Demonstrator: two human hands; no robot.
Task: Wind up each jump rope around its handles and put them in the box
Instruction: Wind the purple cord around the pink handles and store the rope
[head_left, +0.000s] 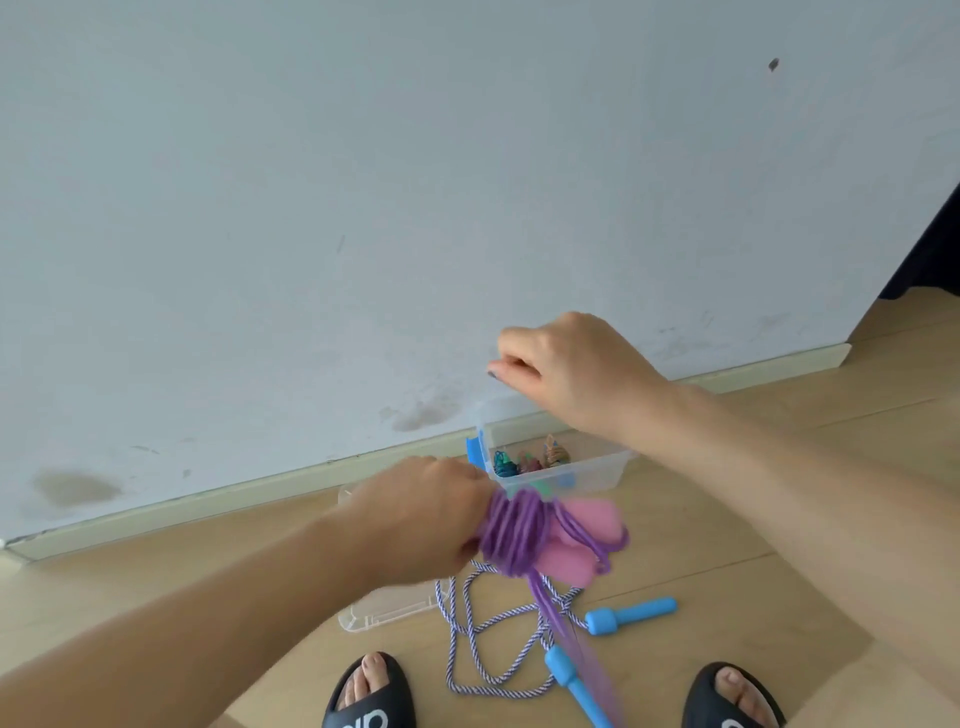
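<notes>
My left hand (421, 514) grips pink handles (582, 540), purple rope (514, 538) coiled; right hand (566, 364) pinches, contents unclear. Loose tail (566, 623) lower center may unravel.

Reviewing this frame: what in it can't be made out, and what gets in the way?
Head view:
- Right hand: whether it pinches the purple rope; no strand visible there.
- Purple rope's hanging tail: motion-blurred, cut off by the bottom edge.
- Box contents: small, partly hidden by the right wrist.
- Pink handles: near ends hidden by coils and left hand.
</notes>
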